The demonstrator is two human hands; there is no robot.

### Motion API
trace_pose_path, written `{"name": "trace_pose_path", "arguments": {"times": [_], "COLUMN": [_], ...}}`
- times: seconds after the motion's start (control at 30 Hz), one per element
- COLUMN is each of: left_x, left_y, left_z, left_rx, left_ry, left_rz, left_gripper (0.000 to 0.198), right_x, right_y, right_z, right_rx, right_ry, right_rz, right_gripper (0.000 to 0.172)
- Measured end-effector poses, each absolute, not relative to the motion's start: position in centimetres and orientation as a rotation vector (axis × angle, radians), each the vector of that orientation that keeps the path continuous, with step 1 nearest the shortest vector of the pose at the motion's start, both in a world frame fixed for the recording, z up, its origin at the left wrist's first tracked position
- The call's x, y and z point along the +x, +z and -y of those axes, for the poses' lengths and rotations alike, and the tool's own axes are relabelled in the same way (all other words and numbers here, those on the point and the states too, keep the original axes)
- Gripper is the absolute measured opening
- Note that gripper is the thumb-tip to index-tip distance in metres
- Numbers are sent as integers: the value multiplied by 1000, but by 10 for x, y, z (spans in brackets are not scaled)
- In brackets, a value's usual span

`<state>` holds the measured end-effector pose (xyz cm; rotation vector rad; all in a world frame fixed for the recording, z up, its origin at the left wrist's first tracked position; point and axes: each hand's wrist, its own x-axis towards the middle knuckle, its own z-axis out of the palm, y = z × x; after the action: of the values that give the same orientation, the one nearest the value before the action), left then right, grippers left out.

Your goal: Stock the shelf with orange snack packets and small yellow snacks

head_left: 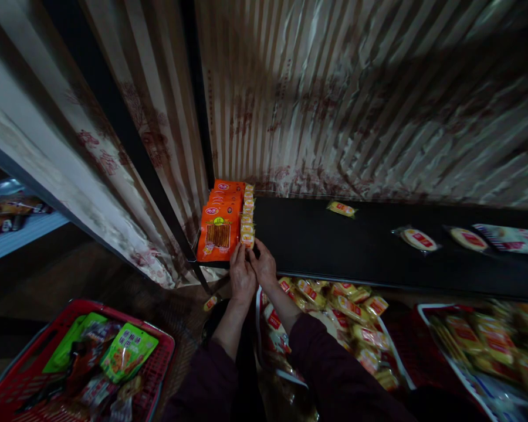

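Observation:
My left hand and my right hand meet at the front of a black shelf. Their fingertips pinch the nearest small yellow snack packet, at the front end of a row of similar packets running back along the shelf. The undersides of the fingers are hidden. Directly left of that row, touching it, stand several orange snack bags, overlapping one behind another at the shelf's left end.
A single yellow packet and two oval wrapped snacks lie farther right. Below the shelf are a basket of yellow packets and another basket. A red basket holds green bags. Dark metal posts and a curtain border the shelf.

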<state>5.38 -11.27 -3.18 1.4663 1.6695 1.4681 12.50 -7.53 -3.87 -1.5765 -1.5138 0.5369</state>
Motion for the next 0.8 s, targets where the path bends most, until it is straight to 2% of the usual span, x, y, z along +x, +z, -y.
{"name": "trace_pose_path", "arguments": {"times": [0.8], "left_x": [54], "left_y": [-35], "left_z": [110], "left_rx": [1475], "left_ry": [1423], "left_rz": [-1642], "left_gripper": [52], "right_x": [128], "right_y": [-42], "right_z": [65], "right_rx": [-1577], "right_ry": [489], "right_rz": [1572], "right_gripper": [40]}}
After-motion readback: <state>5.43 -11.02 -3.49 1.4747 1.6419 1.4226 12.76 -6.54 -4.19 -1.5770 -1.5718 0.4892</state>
